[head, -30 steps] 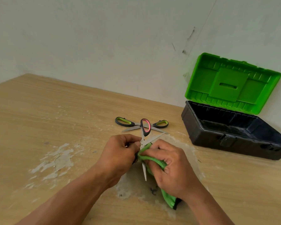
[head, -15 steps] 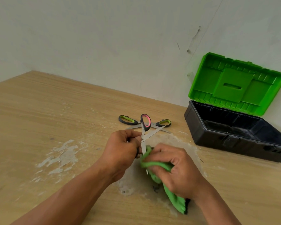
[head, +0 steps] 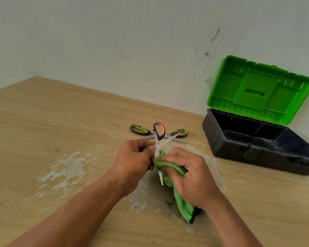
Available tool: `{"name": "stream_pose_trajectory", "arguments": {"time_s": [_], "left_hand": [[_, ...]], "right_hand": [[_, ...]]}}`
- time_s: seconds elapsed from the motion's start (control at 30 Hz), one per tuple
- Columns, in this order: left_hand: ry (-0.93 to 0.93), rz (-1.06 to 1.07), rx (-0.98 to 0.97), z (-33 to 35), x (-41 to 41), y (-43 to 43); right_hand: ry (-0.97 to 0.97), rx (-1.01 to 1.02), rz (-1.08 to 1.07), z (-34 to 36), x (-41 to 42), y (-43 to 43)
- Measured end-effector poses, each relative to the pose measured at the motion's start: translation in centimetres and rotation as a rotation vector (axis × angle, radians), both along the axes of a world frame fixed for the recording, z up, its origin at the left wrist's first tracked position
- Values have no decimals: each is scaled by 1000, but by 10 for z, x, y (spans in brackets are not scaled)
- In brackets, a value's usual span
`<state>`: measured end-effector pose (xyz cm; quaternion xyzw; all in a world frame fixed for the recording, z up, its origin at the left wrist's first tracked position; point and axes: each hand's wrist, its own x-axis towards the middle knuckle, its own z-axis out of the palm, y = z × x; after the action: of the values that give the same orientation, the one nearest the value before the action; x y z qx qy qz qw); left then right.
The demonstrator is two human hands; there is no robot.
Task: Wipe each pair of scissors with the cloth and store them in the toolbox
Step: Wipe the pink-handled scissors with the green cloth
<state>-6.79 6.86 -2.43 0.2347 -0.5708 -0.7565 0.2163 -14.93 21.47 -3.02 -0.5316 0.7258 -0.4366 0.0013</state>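
The left hand (head: 134, 157) is closed round one handle of the pink-handled scissors (head: 160, 174), held just above the worktop (head: 61, 122) with the blades spread wide; the other handle, black with a pink lining, stands up beyond the knuckles. One blade points back towards the person, the other slants up and to the right. The right hand (head: 191, 177) pinches the green cloth (head: 183, 204) against the nearer blade close to the pivot, fingers curled over the fold; the rest of the cloth trails down under the wrist to the worktop (a dark edge shows at its lowest corner).

Just beyond the hands a second pair, the green-handled scissors (head: 140, 130), lies flat on the worktop, also spread open; its two handles show to either side of the raised pink handle, and its blades cross behind it.

The toolbox (head: 257, 154) stands to the right, well apart from the hands, near the wall (head: 114, 50); its black base is uncovered and its green lid (head: 257, 93) is swung up and back, inner face towards the camera. Neither pair of scissors is in it.

Pale, scuffed patches (head: 70, 168) mark the wood left of the left forearm, and another lies under the hands.
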Motion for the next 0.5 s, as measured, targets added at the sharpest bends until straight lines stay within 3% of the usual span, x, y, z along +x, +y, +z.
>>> {"name": "stream_pose_trajectory", "arguments": {"time_s": [0.13, 0.23, 0.4, 0.5], "left_hand": [[4, -6, 2, 1, 3, -1], [4, 2, 7, 0, -1, -1], [6, -11, 9, 0, 3, -1], [5, 4, 25, -2, -2, -3]], "right_hand": [[-102, 146, 140, 0, -1, 14], [-21, 13, 17, 1, 0, 4], [-134, 119, 149, 1, -1, 12], [-93, 14, 34, 1, -1, 5]]}}
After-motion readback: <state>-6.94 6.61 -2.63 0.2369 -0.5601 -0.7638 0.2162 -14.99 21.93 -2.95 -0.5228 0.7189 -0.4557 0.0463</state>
